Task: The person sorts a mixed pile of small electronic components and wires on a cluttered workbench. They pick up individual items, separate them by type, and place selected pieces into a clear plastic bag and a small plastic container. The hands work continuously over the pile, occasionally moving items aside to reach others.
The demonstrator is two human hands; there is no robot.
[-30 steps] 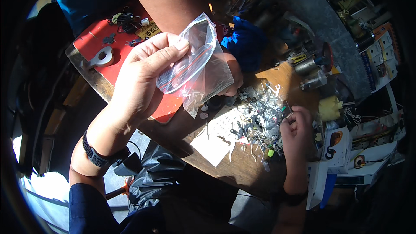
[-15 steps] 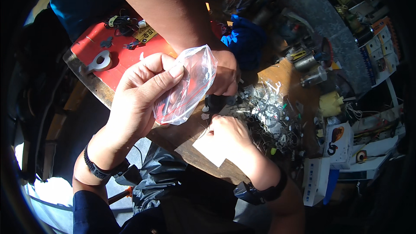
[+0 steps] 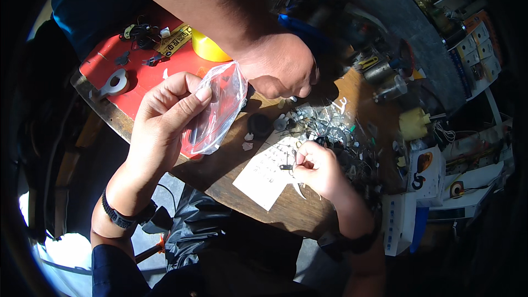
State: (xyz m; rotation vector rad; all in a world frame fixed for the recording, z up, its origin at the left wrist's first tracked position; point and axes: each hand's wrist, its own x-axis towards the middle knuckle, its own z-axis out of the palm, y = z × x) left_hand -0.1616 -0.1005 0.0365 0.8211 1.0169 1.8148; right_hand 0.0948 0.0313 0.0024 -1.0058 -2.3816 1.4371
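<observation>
Left hand's [image 3: 161, 111] fingers pinch bag [image 3: 220, 111], long axis slanting up-right; right hand [image 3: 319, 169] is lower right, nearer pile [image 3: 325, 126], fingers curled, can't tell if gripping.

The left forearm rises from the near left, and the left hand [image 3: 165, 113] is raised, its thumb pressed against the bent index finger in a pinching grip. From the near right, the right forearm slants far and leftward; the right hand [image 3: 318, 169] has thumb and forefinger drawn together, other fingers curled.
</observation>
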